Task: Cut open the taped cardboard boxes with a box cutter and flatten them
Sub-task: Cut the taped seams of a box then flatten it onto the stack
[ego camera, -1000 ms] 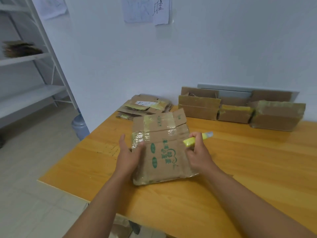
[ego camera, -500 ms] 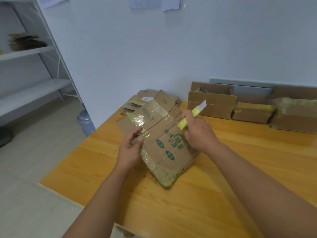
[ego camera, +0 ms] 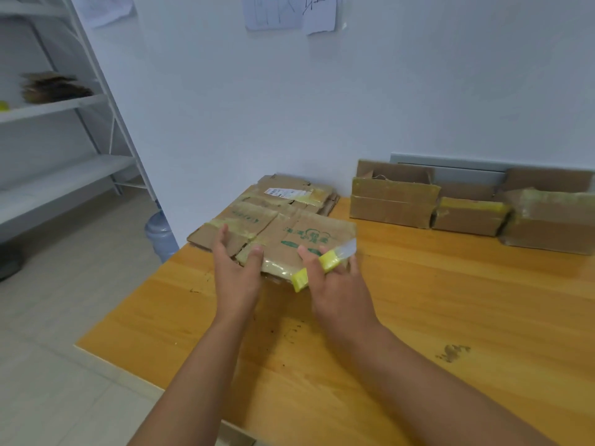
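A flattened brown cardboard box (ego camera: 289,235) with green print and shiny tape lies at the far left of the wooden table (ego camera: 418,317), partly over a stack of flattened boxes (ego camera: 289,194). My left hand (ego camera: 235,268) holds its near left edge, thumb on top and fingers stretched over a flap. My right hand (ego camera: 335,281) rests its fingers on the near right edge and holds a yellow box cutter (ego camera: 322,263) between the fingers, blade end pointing right.
Three taped cardboard boxes (ego camera: 392,204) (ego camera: 470,217) (ego camera: 550,223) stand in a row against the back wall on the right. A water bottle (ego camera: 159,235) stands on the floor by the table's left corner. White shelving (ego camera: 58,107) fills the left.
The box went from raised and tilted in both hands to lying flat and further back on the stack. Both hands moved forward with it; the cutter now lies lower.
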The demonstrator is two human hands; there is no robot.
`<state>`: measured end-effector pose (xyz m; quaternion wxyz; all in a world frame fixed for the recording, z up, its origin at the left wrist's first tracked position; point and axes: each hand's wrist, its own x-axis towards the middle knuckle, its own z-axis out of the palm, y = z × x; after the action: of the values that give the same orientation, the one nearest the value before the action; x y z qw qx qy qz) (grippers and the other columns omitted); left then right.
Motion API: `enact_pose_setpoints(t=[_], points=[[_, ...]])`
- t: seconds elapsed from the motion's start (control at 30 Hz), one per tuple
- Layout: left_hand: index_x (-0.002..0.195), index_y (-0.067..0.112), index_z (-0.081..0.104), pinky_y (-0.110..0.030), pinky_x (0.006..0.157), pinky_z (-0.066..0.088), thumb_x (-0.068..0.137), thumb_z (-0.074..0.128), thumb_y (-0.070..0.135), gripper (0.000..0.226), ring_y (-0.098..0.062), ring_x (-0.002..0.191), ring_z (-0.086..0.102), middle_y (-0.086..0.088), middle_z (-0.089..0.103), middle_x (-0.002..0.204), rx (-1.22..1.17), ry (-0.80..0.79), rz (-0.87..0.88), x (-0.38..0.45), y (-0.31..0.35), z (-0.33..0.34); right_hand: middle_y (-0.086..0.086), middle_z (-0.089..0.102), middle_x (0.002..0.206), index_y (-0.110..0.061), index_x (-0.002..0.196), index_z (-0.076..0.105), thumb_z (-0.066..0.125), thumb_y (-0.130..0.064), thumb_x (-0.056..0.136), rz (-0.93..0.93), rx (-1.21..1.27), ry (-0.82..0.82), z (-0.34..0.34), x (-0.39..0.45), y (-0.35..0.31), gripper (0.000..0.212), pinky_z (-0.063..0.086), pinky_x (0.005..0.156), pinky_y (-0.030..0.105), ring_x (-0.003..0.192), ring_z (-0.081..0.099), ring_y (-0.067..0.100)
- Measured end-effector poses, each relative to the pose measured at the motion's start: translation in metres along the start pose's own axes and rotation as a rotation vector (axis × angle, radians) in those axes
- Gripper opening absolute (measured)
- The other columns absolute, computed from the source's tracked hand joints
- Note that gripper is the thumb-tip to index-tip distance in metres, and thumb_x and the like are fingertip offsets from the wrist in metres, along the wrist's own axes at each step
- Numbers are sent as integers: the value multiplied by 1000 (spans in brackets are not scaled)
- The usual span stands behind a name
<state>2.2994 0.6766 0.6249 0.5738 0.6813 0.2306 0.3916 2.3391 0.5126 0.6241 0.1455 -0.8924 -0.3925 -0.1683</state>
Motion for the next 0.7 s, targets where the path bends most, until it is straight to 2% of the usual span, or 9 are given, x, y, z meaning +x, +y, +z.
enact_pose_setpoints(t=[0.07,0.13,0.2,0.33,0.43,0.5,0.6,0.7], points=[[148,37,26,-16,96,35,90,69,33,73,0,123,38,8,32,150,80,-6,66,13,8,-3,21,71,105,-4,148,38,51,-6,93,-33,-19,110,-5,12,3,57,32,105,71,122,55,44],[150,35,25,-12,90,28,87,70,43,78,5,118,32,6,30,151,180,-12,130,26,15,0,17,72,103,-7,151,33,49,-8,96,-21,-50,91,-12,27,7,58,30,107,68,125,54,42],[149,35,25,-20,94,30,84,69,53,81,2,118,33,3,31,148,241,0,181,39,19,7,13,71,109,-11,156,22,43,-12,100,-13,-100,66,-14,44,15,60,26,111,65,132,48,38],[142,38,28,-30,95,37,81,69,59,77,-13,118,42,-3,28,143,303,63,253,78,21,27,18,72,100,-8,154,29,50,-7,95,-1,-106,134,-8,85,31,62,33,106,69,131,50,41],[143,32,28,-43,107,38,82,64,65,78,-29,129,41,-12,26,147,412,79,268,116,13,46,21,71,104,-9,154,26,49,-8,96,2,-104,110,5,122,47,63,30,109,67,130,49,42],[147,26,26,-50,115,28,83,50,74,83,-35,141,28,-17,22,153,549,69,250,141,2,57,22,70,111,-9,154,26,49,-8,96,2,-113,112,16,146,58,63,28,111,65,134,45,41],[152,32,14,-48,121,3,82,24,86,90,-27,151,-1,-19,9,161,738,-41,245,170,-23,68,19,64,129,-11,155,18,48,-9,96,20,-139,74,37,175,74,67,20,117,59,149,24,34],[154,40,-2,-50,119,-12,76,7,93,95,-25,151,-16,-20,-1,164,960,-184,187,192,-51,74,17,59,136,-14,155,0,51,-12,95,83,-154,-84,62,191,87,78,10,120,59,147,25,34]])
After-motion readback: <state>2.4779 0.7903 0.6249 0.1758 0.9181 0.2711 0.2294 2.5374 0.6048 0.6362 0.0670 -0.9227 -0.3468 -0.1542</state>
